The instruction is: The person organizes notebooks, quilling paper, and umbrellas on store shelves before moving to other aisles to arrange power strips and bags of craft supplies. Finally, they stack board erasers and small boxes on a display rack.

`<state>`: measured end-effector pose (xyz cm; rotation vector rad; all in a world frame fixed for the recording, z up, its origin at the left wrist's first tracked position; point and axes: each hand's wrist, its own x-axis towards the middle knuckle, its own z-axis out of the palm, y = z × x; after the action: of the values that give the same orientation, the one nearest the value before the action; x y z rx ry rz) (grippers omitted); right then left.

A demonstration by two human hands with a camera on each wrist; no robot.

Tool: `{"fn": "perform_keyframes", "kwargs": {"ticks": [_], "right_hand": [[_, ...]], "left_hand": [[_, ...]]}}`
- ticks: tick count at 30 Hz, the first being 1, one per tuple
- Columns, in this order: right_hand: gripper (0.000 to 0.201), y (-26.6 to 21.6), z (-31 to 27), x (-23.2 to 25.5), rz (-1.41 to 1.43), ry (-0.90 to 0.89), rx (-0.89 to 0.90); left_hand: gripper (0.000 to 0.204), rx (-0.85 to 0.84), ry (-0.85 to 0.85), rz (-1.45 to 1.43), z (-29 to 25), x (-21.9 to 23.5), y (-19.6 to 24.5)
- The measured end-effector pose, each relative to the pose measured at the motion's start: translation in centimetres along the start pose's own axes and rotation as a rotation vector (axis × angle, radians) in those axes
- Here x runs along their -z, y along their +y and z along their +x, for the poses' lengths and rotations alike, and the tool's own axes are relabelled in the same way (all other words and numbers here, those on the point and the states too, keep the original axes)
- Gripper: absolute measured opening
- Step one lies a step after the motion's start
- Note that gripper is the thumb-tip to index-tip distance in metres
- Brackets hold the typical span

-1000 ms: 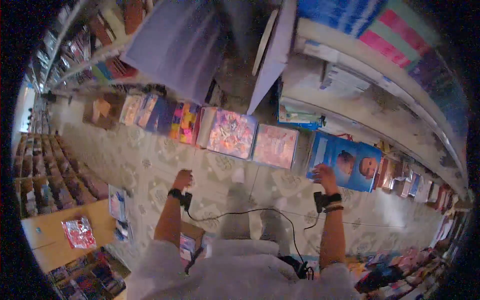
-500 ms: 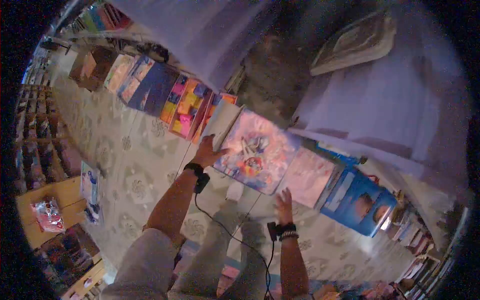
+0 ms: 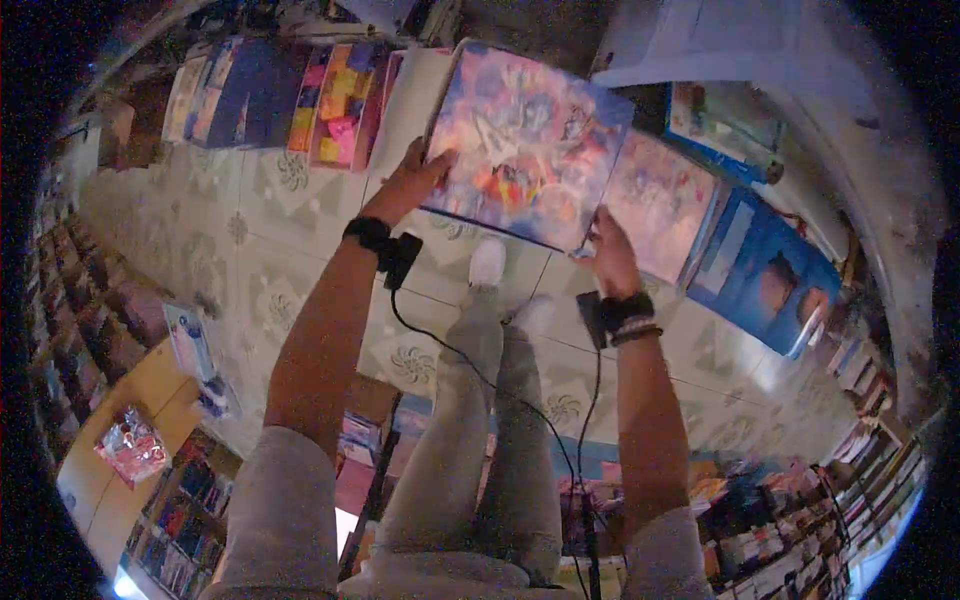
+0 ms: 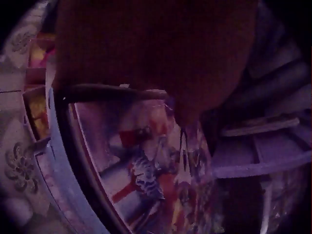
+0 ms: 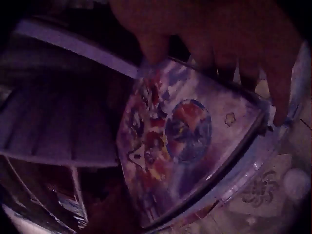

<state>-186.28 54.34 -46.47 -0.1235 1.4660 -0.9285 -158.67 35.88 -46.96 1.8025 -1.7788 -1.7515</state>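
Illustrated book [image 3: 525,145], large, held at both sides. Left hand [image 3: 405,188] at the book's left edge: thumb laid on the cover, fingers curled at the edge, gripping. Right hand [image 3: 615,262] at the book's near right corner: thumb on top, other fingers slightly parted and bent down over the edge, gripping too. Cannot tell whether the book is clear of what lies beneath.

Cover: crowded figures in purple, pink and red; round emblem and small star near the right-hand grip. Any lettering too blurred to read.

Right of the book, just beside: pink-covered stack [image 3: 660,205]; farther right, blue pack [image 3: 765,265] with printed picture, label illegible. Left of the book: open box [image 3: 345,110], yellow and pink contents. Near side of the book: white shoe [image 3: 487,260] on patterned floor [image 3: 270,230]. Well left and nearer than the book: wooden counter [image 3: 175,395] carrying red-and-white packet [image 3: 133,447], writing unreadable.
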Motion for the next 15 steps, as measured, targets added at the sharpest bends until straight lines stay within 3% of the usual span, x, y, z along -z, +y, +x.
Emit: {"fn": "perform_keyframes", "kwargs": {"ticks": [2,4,6,7,8,10,12,13,14,15], "right_hand": [[0.055,-1.3,0.8,-0.7,0.004,-0.015,-0.003],[0.055,-2.0,0.0,-0.8,-0.026,-0.044,0.030],[0.053,-2.8,-0.8,-0.7,-0.048,-0.103,0.096],[0.053,-2.5,0.0,-0.1,-0.003,-0.093,0.056],[0.050,-2.2,0.3,0.0,-0.015,-0.051,0.135],[0.048,-3.1,-0.7,-0.2,-0.034,-0.032,0.099],[0.047,-1.3,1.7,2.7,-0.411,-0.230,0.487],[0.047,-0.9,1.2,2.8,-0.414,-0.221,0.470],[0.047,-1.2,0.6,2.5,-0.034,-0.078,0.288],[0.047,-1.0,0.2,2.3,0.348,0.061,0.110]], "left_hand": [[0.090,0.033,-0.059,0.053,0.1,0.6,0.4],[0.091,-0.080,0.013,-0.039,-1.3,-0.2,2.0],[0.088,-0.115,-0.053,-0.037,-2.8,-0.5,3.2],[0.079,-0.229,-0.028,0.154,-2.7,-0.2,2.6],[0.071,-0.348,-0.009,0.346,-2.5,0.2,2.1],[0.077,-0.189,-0.319,0.151,-2.6,2.4,2.6],[0.062,-0.194,-0.069,0.595,-3.8,2.4,4.3],[0.061,0.026,-0.081,-0.046,-1.2,4.7,0.7],[0.062,0.240,-0.083,-0.682,2.0,7.2,-2.9],[0.062,0.230,-0.095,-0.684,1.0,7.0,-4.3]]}}
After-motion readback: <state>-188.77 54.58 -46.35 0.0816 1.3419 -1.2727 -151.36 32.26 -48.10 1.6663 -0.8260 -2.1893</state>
